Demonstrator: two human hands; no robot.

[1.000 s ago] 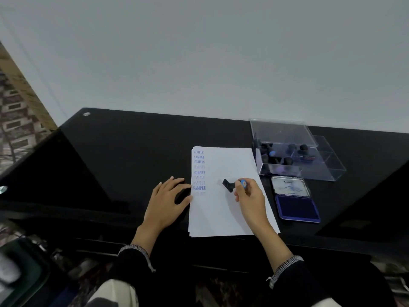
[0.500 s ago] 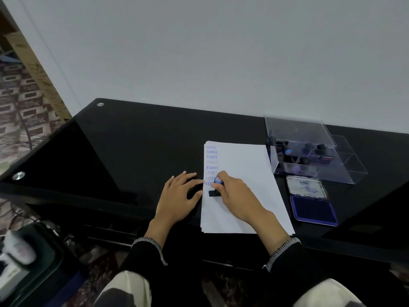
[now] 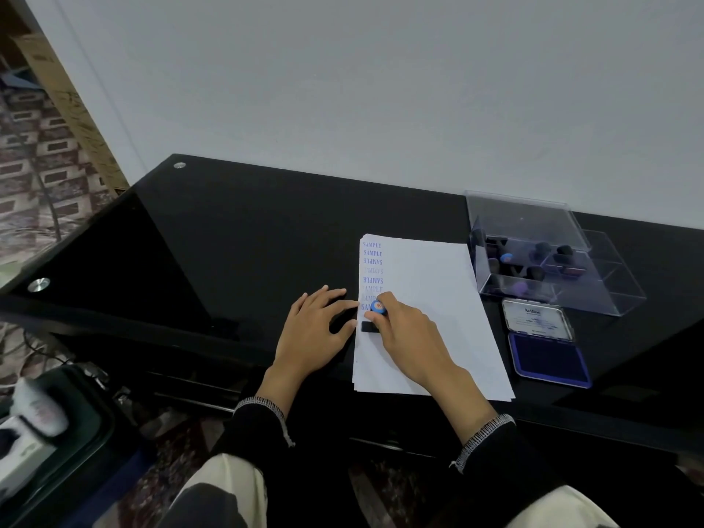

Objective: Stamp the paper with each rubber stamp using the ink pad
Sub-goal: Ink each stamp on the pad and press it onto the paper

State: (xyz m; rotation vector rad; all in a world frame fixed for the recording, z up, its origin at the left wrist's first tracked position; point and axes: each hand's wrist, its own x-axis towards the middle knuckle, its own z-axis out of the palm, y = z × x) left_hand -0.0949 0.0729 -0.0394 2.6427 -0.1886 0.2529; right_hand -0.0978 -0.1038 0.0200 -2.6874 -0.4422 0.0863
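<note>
Paper on black table, right hand pinching rubber stamp onto its left edge, left hand spread flat beside, open ink pad right of paper

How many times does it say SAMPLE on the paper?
8 that I can see, in one column down the paper's left edge, from the top corner down to the right hand. The lowest ones are partly covered, so more may be hidden.

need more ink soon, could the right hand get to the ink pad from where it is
Probably yes. The ink pad lies open just right of the paper, with nothing between it and the right hand, which grips the stamp.
</note>
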